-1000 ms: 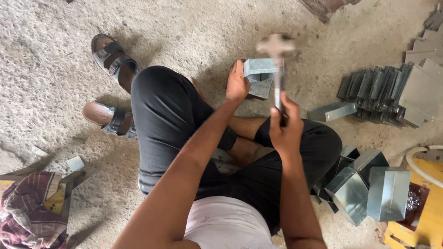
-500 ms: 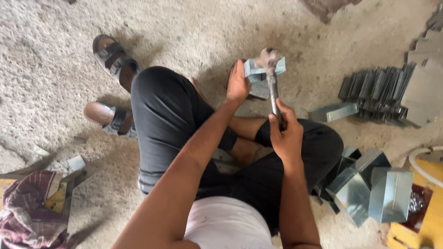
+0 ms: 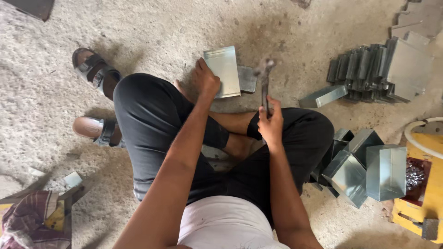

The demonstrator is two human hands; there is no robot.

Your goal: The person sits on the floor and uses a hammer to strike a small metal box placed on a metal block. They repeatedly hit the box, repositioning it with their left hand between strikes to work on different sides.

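Note:
I sit on a rough concrete floor with my legs folded. My left hand grips the left edge of a folded sheet-metal piece that stands on the floor in front of my knees. My right hand is closed around the handle of a hammer, whose blurred head hangs just right of the sheet-metal piece, over a small flat metal block.
A row of folded metal pieces lies at the upper right, with one loose piece in front. Finished metal boxes are piled beside my right thigh. A yellow object sits at the right edge, cloth at the lower left.
The hammer has swung down from its raised position to just beside the metal piece. The view has shifted, and the sheet-metal piece now shows its broad face.

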